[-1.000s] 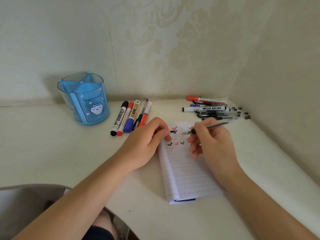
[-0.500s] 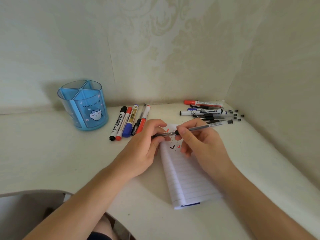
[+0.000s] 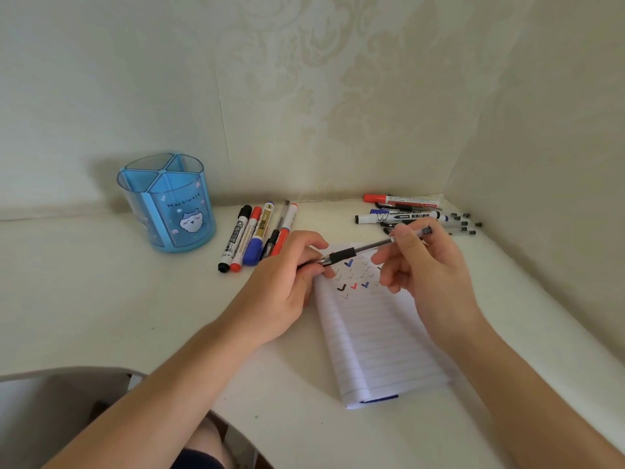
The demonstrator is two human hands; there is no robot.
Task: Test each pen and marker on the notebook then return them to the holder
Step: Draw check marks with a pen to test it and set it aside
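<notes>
- Both hands on one black gel pen [image 3: 365,249], held level above the top of the notebook [image 3: 378,336].
- Left hand [image 3: 287,282] — fingers pinched around the pen's tip end; a cap may be there, can't tell.
- Right hand [image 3: 422,265] — thumb and fingers closed on the clear barrel near its back end.
- Notebook lies open on the white desk [image 3: 101,299]; small check marks in black, red and blue near its top edge.
- Blue holder [image 3: 167,204] stands far left by the wall, no pens visible in it.
- Row of markers [image 3: 257,235] lies between holder and left hand.
- Second pile of pens and markers [image 3: 409,214] in the right corner, just behind the right hand.
</notes>
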